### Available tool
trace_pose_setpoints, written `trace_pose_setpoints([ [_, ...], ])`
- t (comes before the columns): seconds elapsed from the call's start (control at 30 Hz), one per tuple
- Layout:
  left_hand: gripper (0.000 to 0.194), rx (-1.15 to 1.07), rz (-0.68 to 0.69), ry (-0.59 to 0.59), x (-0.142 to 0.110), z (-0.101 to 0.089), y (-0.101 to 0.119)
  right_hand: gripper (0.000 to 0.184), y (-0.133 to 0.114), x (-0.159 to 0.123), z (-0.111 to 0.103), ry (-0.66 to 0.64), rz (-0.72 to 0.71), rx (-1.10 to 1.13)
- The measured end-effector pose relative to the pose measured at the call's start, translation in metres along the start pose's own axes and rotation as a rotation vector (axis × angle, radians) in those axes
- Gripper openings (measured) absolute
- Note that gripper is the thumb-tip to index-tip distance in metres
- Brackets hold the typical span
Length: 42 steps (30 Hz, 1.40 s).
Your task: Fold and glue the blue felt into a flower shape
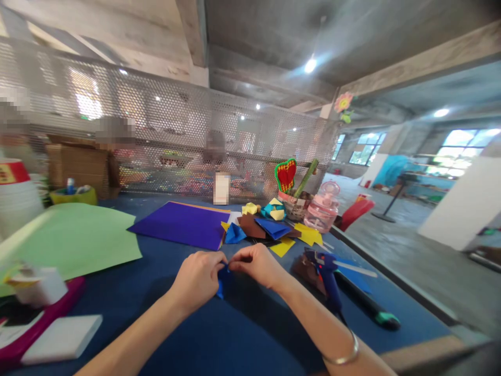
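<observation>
Since it is only a small folded piece of blue paper (221, 282), it looks light, thin and easily creased, best pinched at its edges with fingertips. It sits low over the blue counter (242, 334), near the middle, between both hands. Left hand (197, 279) curls closed around its left side; right hand (256, 265) pinches its top corner. Right of them lies a glue gun (326, 274); farther off, coloured paper scraps (270, 227).

Two bare forearms showing no sleeves, right wrist wearing a thin silver bangle (344, 355), fingers wearing no rings
</observation>
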<state>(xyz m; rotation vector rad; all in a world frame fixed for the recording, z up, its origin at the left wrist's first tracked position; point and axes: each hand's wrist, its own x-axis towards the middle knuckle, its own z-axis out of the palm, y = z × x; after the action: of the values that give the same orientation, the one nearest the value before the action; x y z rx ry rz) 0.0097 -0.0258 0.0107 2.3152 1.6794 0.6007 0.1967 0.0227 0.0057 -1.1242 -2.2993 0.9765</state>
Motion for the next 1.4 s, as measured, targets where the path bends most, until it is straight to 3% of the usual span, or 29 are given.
trace_pose_setpoints([
  [0.7,0.024,0.166,-0.082,-0.007,-0.003,-0.001,0.002,0.018,-0.013,-0.011,0.02,0.248,-0.312,-0.387],
  [0.93,0.026,0.079,-0.092,0.042,-0.001,-0.002,-0.001,0.019,-0.01,-0.008,0.025,0.318,-0.242,-0.335],
  [1.13,0.026,0.009,-0.014,0.058,0.0,0.002,-0.002,0.021,-0.005,-0.005,0.028,0.338,-0.166,-0.309],
  [1.4,0.024,0.016,0.064,0.107,0.0,0.004,-0.004,0.022,-0.007,-0.007,0.027,0.35,-0.199,-0.356],
])
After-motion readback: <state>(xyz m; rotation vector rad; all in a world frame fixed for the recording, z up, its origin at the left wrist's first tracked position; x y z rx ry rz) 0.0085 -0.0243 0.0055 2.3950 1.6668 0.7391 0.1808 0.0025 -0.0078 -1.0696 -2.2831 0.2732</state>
